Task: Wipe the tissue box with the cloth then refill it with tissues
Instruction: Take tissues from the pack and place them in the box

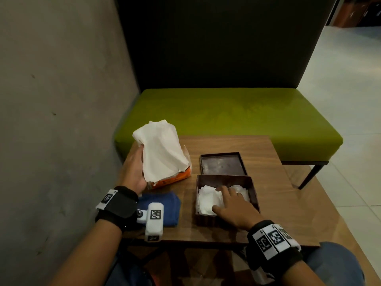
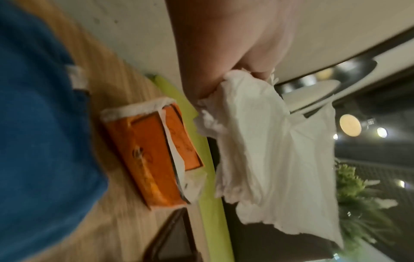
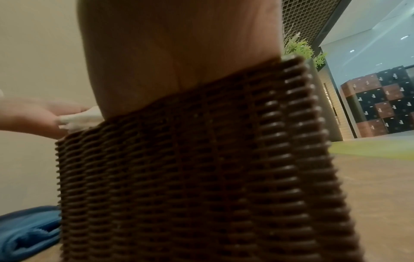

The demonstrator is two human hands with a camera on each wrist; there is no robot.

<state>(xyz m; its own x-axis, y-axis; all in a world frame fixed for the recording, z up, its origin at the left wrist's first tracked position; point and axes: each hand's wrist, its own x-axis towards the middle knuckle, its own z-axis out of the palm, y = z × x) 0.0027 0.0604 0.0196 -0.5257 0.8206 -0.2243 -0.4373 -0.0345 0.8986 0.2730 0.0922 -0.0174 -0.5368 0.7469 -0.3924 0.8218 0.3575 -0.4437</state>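
A dark brown woven tissue box [image 1: 254,189] stands open on the wooden table [image 1: 278,195], with white tissues [image 1: 207,201] lying inside it. My right hand [image 1: 231,205] lies flat on those tissues, fingers straight. Its ribbed side wall [image 3: 201,159] fills the right wrist view. The box's lid [image 1: 222,164] lies just behind it. My left hand [image 1: 134,172] grips a thick wad of white tissues [image 1: 160,149] lifted above the orange tissue pack [image 1: 175,179]. In the left wrist view the wad [image 2: 275,150] hangs beside the pack [image 2: 154,159]. A blue cloth [image 1: 165,205] lies folded at the front left.
A grey concrete wall [image 1: 61,100] runs close along the table's left side. A green bench [image 1: 226,114] with a dark backrest stands behind the table. Tiled floor [image 1: 350,100] lies to the right. My knees are under the front edge.
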